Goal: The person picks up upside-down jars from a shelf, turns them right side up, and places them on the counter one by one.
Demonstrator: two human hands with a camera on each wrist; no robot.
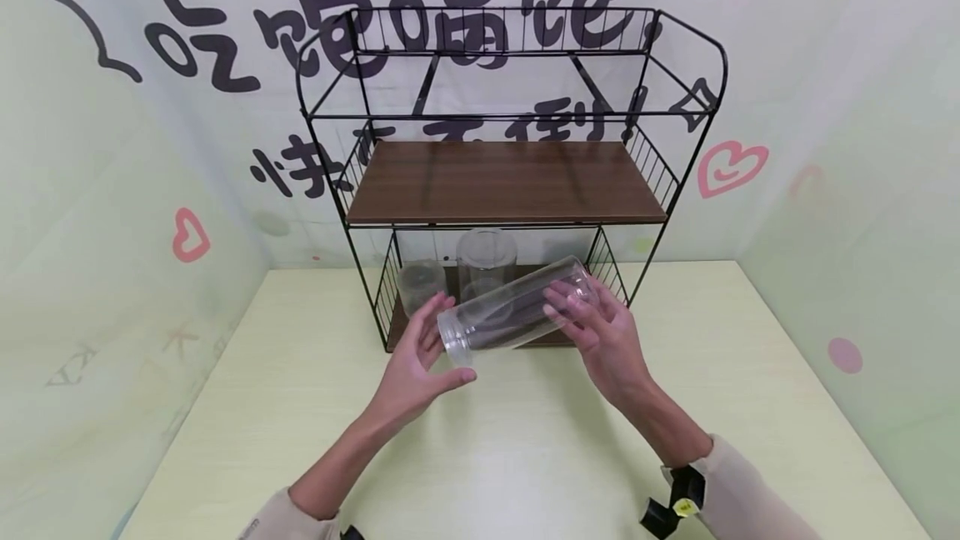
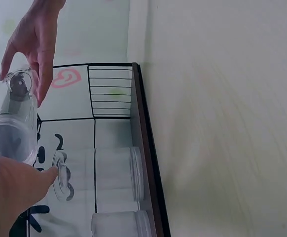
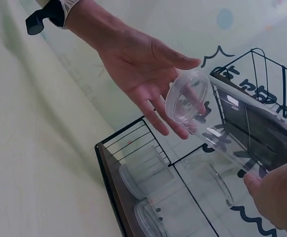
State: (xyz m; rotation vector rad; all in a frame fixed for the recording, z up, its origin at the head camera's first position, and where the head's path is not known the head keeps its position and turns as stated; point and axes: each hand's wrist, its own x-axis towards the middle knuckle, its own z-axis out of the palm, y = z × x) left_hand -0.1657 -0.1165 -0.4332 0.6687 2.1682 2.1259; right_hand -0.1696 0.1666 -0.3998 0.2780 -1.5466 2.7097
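A tall clear jar [image 1: 517, 307] is held slanted in front of the rack's lower level, its ringed end down to the left and its other end up to the right. My right hand [image 1: 603, 327] grips the upper end, fingers over the side nearest me. At the ringed end is my left hand [image 1: 416, 365], thumb stretched out below and fingers behind. The right wrist view shows the left palm [image 3: 138, 64] facing that end, with its fingers extended. Seen from the left wrist, the jar [image 2: 15, 133] points its round end toward the camera.
A black wire rack [image 1: 510, 117] with a bare brown upper shelf [image 1: 502, 182] stands at the back of the pale table [image 1: 480, 457]. On its lower shelf are a short clear jar [image 1: 420, 283] and a taller clear jar [image 1: 486, 252]. A printed cloth [image 1: 787, 82] hangs behind.
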